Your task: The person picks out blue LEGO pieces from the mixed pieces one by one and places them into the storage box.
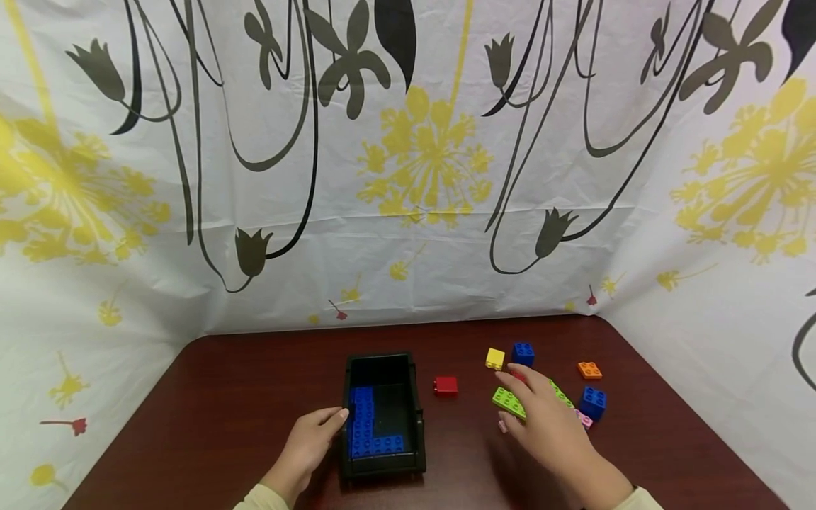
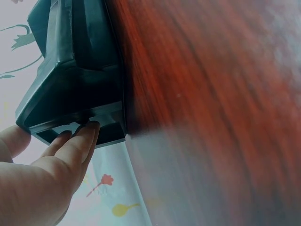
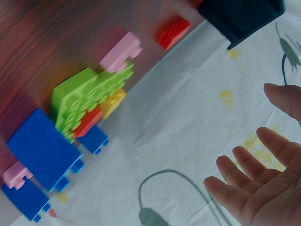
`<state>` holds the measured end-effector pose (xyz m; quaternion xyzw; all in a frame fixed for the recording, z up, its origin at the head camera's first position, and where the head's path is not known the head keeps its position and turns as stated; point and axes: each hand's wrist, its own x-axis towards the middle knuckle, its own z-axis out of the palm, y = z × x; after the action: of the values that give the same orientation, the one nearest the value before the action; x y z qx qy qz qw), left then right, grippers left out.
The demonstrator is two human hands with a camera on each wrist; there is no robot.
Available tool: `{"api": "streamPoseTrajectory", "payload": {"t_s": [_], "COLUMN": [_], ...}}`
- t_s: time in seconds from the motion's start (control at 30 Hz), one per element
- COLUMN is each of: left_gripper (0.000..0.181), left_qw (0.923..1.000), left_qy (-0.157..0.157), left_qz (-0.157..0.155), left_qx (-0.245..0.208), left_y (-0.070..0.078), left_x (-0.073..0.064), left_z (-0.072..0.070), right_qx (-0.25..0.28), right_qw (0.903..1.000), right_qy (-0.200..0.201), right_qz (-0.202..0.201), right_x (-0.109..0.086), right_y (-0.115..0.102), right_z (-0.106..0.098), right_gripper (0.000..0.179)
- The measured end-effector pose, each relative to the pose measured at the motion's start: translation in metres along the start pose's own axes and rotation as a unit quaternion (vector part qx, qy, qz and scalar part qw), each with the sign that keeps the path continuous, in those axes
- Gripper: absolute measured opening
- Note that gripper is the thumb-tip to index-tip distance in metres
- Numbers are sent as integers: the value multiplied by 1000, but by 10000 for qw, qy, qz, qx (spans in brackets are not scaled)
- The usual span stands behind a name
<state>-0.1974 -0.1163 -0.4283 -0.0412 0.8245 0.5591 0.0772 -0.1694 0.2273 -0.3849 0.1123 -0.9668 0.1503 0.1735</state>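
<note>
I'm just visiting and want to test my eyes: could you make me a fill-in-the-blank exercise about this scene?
1. The hand holding the black tray is the person's ____ one.
2. The bricks inside the black tray are all ____.
3. The loose brick nearest to the black tray is ____.
4. In the head view, the orange brick lies to the ____ of the yellow brick.

Missing words: left; blue; red; right.
</note>
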Motion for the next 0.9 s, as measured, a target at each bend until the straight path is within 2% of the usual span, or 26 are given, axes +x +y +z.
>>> {"api": "streamPoseTrajectory", "payload": {"t_s": [0.17,0.63,0.9], "left_gripper": [53,56,56], "left_qw": [10000,10000,10000], "left_qy": [-36,-30,-48], "left_qz": [-9,52,43], "left_qx": [-1,-17,-68], "left_y": [0,-3,-3], "left_x": [0,0,0], "left_z": [-1,0,0], "right_qx": [-115,-336,-479], "right_qw": [9998,9948,9883], "right_qy": [-17,-646,-1039], "right_qz": [173,712,1008], "right_x": [-5,-12,-14], "right_y": [10,41,54], "right_z": [-3,-3,0], "right_gripper": [59,56,58]}}
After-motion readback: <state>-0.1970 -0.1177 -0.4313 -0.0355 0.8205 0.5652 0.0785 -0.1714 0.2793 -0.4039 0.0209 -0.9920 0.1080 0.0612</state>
